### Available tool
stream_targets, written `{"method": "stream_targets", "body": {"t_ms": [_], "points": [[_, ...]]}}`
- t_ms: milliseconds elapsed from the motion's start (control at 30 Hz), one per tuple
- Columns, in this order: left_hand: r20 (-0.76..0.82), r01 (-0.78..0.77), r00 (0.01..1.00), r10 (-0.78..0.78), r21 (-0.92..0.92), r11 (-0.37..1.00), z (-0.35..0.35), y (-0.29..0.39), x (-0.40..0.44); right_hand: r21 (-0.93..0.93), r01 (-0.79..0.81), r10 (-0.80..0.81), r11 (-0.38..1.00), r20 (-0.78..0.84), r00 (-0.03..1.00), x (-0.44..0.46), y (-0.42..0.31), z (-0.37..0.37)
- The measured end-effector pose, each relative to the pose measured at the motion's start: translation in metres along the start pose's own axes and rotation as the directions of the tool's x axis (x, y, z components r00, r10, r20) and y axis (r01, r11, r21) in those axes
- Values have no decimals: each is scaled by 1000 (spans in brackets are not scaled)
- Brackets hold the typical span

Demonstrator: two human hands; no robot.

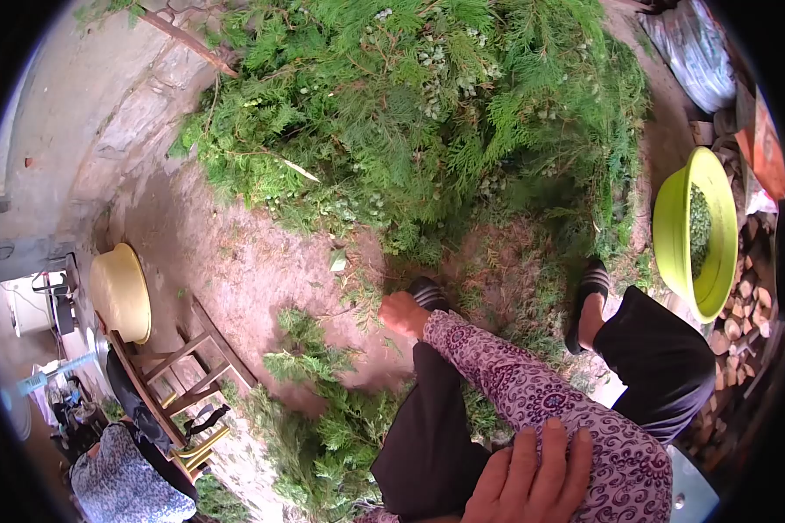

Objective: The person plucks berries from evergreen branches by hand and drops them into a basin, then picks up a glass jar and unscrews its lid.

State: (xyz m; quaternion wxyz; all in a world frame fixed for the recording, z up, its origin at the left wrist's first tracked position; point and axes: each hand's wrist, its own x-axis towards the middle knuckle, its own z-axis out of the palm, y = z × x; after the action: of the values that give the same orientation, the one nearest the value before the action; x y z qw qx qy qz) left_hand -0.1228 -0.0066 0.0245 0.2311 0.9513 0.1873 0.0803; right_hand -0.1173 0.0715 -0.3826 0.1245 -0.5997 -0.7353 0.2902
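My right hand reaches across to the left, fingers curled closed, low over the ground by my left shoe. Thin bits of greenery lie beside its knuckles; whether the fingers hold any is hidden. My left hand rests on the patterned purple sleeve of my right arm, its fingers stretched out over the cloth. In front of my feet spreads a big heap of green conifer branches, some bearing small pale cones. More cut sprigs lie to the left of my knee.
At right stands a yellow-green basin with small green pieces inside, beside stacked firewood. A pale yellow tub leans by the left wall. A wooden frame stands near it. Another person's patterned top shows at lower left.
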Motion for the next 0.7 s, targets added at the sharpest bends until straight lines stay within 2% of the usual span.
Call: {"method": "stream_targets", "body": {"t_ms": [67,133,167,200,233,267,300,367,400,467,533,567,600,633,667,700], "points": [[-3,18,1000,-18,-16,1000,0,-1,1,-19,19,-19,1000,29,999,2,4,0],[7,9,1000,-9,-20,1000,-2,-2,0,131,-117,109,984,66,992,6,8,-9],[5,8,1000,-8,-21,1000,-2,-2,0,129,-119,111,984,66,992,8,12,-14],[17,-6,1000,6,-34,999,-3,-2,-1,587,-264,156,766,228,961,8,17,-22],[27,-18,999,20,-46,999,-4,-3,-1,853,-401,110,334,387,916,7,21,-33],[22,-17,1000,18,-46,999,-3,-3,-1,893,-436,69,108,431,900,-2,26,-44],[11,-24,1000,25,-45,999,-3,-4,-2,892,-438,68,111,433,899,-14,27,-51],[-2,-31,1000,30,-48,998,-1,-3,-3,843,-356,162,-404,449,879,-36,32,-58],[-11,-33,999,32,-53,998,-1,-2,-4,843,-357,164,-403,450,878,-42,42,-55],[-19,-35,999,34,-55,998,1,-1,-4,895,-187,333,-406,335,881,-46,68,-47],[-33,-42,999,40,-66,997,2,-1,-5,965,-176,604,-192,258,754,-48,88,-67],[-32,-44,999,42,-66,997,2,0,-5,976,-204,728,78,84,681,-45,94,-79],[-33,-39,999,37,-58,998,2,1,-4,906,-259,789,336,-120,603,-43,98,-90],[-34,-34,999,32,-49,998,1,1,-4,906,-259,789,336,-121,602,-40,108,-90],[-36,-34,999,32,-49,998,1,1,-3,717,-357,744,599,-333,579,-35,118,-88],[-40,-26,999,23,-58,998,0,2,-1,445,-446,629,777,-518,579,-32,123,-85]]}}
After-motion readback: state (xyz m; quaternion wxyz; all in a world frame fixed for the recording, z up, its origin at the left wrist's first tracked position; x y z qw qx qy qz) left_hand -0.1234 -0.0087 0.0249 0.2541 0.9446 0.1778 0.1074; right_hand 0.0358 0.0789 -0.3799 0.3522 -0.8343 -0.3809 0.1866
